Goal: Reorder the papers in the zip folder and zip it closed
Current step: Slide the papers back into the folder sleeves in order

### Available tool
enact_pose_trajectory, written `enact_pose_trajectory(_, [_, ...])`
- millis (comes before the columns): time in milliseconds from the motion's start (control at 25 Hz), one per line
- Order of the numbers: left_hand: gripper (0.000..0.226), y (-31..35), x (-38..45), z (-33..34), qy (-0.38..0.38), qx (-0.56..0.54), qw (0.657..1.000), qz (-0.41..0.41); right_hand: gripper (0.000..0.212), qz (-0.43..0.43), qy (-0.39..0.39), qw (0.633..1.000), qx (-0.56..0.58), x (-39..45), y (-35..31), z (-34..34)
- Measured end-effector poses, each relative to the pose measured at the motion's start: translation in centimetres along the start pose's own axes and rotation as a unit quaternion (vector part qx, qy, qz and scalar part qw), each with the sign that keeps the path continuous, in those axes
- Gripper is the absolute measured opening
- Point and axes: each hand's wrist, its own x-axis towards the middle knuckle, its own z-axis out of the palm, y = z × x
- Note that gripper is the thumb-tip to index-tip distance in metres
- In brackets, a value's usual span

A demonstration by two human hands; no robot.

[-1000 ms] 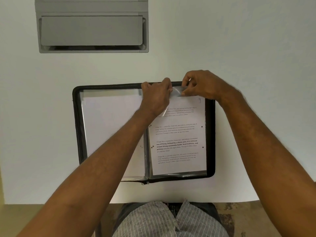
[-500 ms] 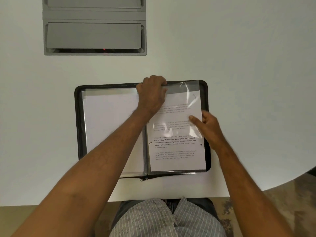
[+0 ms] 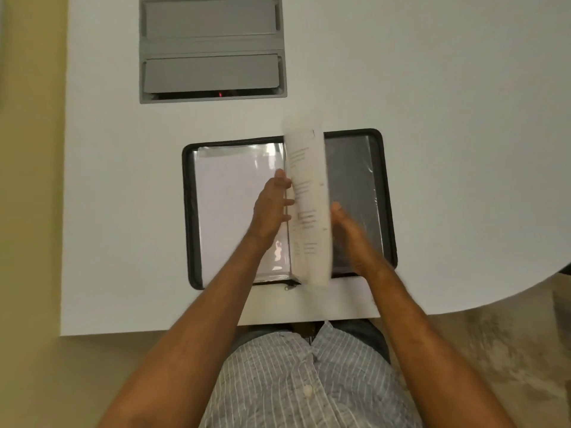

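- Left hand (image 3: 273, 208) sits over the middle of the open zip folder (image 3: 189, 211), fingers straight and pointing far, fingertips against the left face of the printed sheet (image 3: 309, 208); nothing curled round it.
- Right hand (image 3: 350, 233) is on the right side of that sheet, fingers mostly straight, thumb up toward the sheet (blurred, so I cannot tell if it pinches the sheet or only touches it).
- Printed sheet stands on edge along the folder's spine, between the two hands, printed lines facing right; its far end reaches past the folder's far edge, its near end past the near edge.
- Zip folder lies flat and open on the white counter (image 3: 123, 242), near the person, black zipped border all around.
- Left half of the folder: clear sleeve with a blank white page (image 3: 225, 211) in it, partly under the left forearm.
- Right half: empty-looking clear sleeve (image 3: 355, 174) over dark backing, glare on it.
- Zipper pull (image 3: 289, 287) lies at the near edge, by the spine.
- Grey two-flap panel (image 3: 211, 49) is set in the counter at the far side, well apart from the folder, with a small red light in its near slot.
- Striped shirt (image 3: 309, 381) at the near edge of view; floor shows left and right.
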Motion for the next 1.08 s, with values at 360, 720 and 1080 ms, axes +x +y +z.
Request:
enact_pose_trajectory(360, [0.077, -2.3, -3.4, -13.4, 0.035, -0.063, 0.997, -0.038, 0.047, -0.007, -0.081, 0.965, -0.248, 2.0, 4.9, 12.7])
enact_pose_trajectory(720, [0.037, -8.3, 0.6, -15.7, 0.23, 0.216, 0.947, -0.054, 0.042, -0.001, -0.076, 0.948, -0.31, 1.7, 9.4, 9.4])
enact_pose_trajectory(1080, [0.029, -10.4, -0.2, -12.9, 0.307, 0.414, 0.856, -0.043, 0.023, -0.09, 0.334, 0.89, -0.297, 0.3, 7.6, -0.5])
